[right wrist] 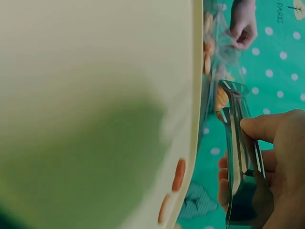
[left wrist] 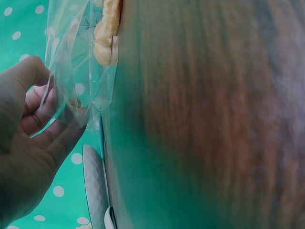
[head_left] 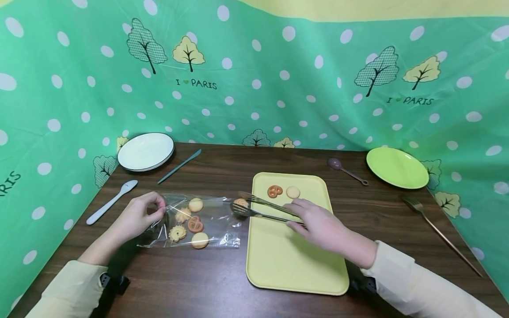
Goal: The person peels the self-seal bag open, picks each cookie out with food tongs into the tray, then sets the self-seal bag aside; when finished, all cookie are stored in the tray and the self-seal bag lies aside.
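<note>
While the right hand (head_left: 318, 225) holds a pair of metal tongs (right wrist: 243, 162), thumb on one side and fingers on the other, a ridged brown cookie (head_left: 240, 202) sits between the narrowed tips, beside the left edge of the yellow tray (head_left: 298, 274). The left hand (head_left: 139, 215) pinches the near-left end of a clear plastic bag (head_left: 222, 229), lifting the film between thumb and fingers. Five cookies lie in the bag: a plain round cookie (head_left: 195, 204) at the far side, a scalloped cookie (head_left: 182, 215) touching or just beside a pretzel-shaped cookie (head_left: 195, 224), a flower-shaped cookie (head_left: 177, 233) on the left and another round cookie (head_left: 199, 240) at the near edge. Under the tongs, the tray stretches away from the person; near its far end rest a glossy pretzel (head_left: 275, 191) and a pale round biscuit (head_left: 293, 192), side by side and apart.

Beyond the left hand are a light blue spoon (head_left: 111, 203), a teal knife (head_left: 179, 167) and a white dish (head_left: 146, 151) with a dark rim. Out to the right lie a purple spoon (head_left: 346, 171), a lime-green plate (head_left: 397, 168) and a long-handled fork (head_left: 441, 234). Dark wood-grain table (head_left: 191, 287) supports everything, and a green dotted cloth (head_left: 254, 57) hangs behind.
</note>
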The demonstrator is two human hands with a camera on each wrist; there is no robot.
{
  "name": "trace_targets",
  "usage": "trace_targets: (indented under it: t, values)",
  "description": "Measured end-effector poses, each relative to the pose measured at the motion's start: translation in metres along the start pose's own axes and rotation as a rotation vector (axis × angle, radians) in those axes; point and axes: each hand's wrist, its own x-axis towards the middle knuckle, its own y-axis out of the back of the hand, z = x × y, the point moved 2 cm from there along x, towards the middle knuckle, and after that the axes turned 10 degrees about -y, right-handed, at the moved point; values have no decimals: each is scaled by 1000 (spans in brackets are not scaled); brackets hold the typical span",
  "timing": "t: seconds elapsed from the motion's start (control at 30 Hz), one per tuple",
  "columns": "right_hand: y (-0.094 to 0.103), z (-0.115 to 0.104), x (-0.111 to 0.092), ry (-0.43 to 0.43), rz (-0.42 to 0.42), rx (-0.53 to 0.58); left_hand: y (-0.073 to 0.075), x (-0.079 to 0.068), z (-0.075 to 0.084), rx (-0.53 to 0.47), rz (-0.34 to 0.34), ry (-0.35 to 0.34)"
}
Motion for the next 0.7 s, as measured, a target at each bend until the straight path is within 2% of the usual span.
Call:
trace_targets:
  t: [0.27, 0.43, 0.7]
  values:
    - [7, 30, -29, -38, 41, -11, 0, 0, -2, 17, 0, -9]
    - [6, 44, -44, -84, 34, -11, 0, 0, -2, 14, -1, -16]
    - [3, 54, -52, -105, 35, -27, 1, 0, -2, 9, -1, -15]
